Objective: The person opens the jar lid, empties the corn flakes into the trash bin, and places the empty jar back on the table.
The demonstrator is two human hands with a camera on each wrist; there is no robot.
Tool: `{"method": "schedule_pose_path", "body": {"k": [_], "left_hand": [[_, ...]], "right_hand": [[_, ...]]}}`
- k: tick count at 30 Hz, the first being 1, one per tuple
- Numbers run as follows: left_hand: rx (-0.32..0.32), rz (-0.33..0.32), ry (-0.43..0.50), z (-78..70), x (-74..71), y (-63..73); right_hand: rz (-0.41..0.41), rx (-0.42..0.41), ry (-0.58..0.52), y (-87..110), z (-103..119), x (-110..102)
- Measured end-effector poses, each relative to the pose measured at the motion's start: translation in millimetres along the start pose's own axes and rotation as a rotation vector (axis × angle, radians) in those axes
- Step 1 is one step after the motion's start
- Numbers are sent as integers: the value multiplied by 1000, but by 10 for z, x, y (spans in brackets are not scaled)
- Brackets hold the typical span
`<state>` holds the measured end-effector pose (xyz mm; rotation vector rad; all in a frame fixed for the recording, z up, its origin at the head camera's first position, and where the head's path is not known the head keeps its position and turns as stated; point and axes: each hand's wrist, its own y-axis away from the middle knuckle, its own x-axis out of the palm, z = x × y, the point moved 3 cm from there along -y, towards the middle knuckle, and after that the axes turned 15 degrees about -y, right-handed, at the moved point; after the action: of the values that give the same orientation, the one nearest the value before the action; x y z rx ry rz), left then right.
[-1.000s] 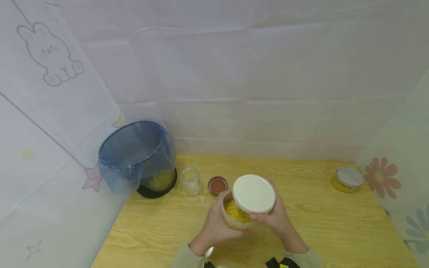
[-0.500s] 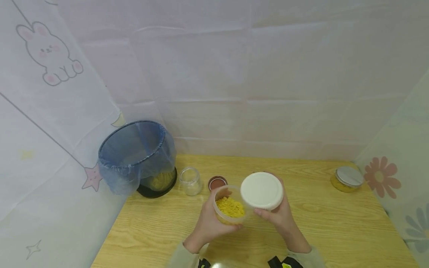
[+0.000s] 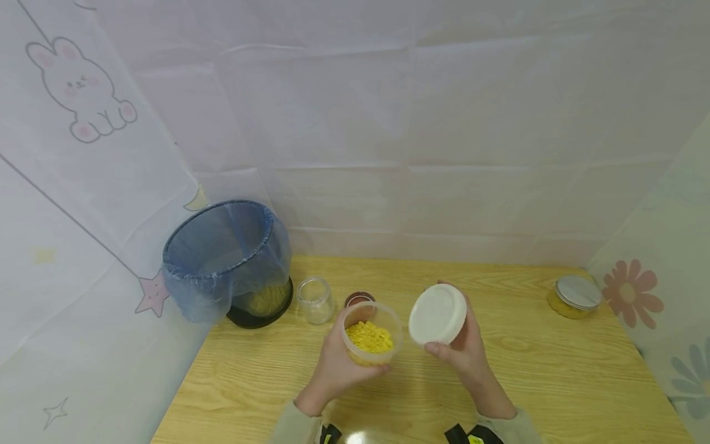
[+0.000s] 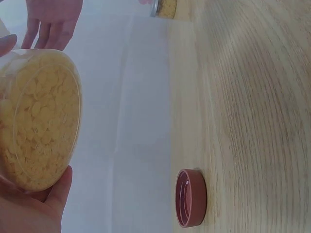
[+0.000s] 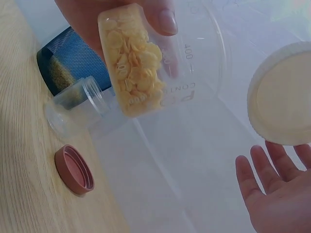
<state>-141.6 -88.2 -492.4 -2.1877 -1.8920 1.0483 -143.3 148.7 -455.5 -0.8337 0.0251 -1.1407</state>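
Note:
My left hand (image 3: 336, 361) grips a clear plastic tub (image 3: 360, 356) around its side, above the table. Yellow flakes (image 3: 368, 337) fill its lower part, and measuring marks show on its wall in the right wrist view. In my right hand (image 3: 463, 351) is a round white lid (image 3: 438, 314), tilted and apart from the tub, with the thumb at its near edge. Behind the tub lies a dark red lid (image 5: 74, 169), inner side up, partly hidden in the head view. An uncovered glass jar (image 3: 315, 301) stands to the left of it.
A mesh bin (image 3: 261, 308) lined with a blue bag (image 3: 222, 271) stands at the table's back left. At the far right sits a low jar (image 3: 574, 297) with a silver lid and yellow contents. A patterned white sheet (image 3: 355, 123) hangs behind.
The white lid has come off the tub's mouth to the right and tilted. The tub has moved left in my left hand, uncovering the flakes and partly hiding the red lid.

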Motion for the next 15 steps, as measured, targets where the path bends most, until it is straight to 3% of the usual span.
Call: {"method": "schedule_pose_path", "body": {"k": [5,15], "left_hand": [[4,-24,-19,-3,-63,-17],[-68,-68,-83,22,-288,-10]], "right_hand": [[14,-31,-8,-6,-8,-27],[45,-49,-61,1,-30,-65]]}}
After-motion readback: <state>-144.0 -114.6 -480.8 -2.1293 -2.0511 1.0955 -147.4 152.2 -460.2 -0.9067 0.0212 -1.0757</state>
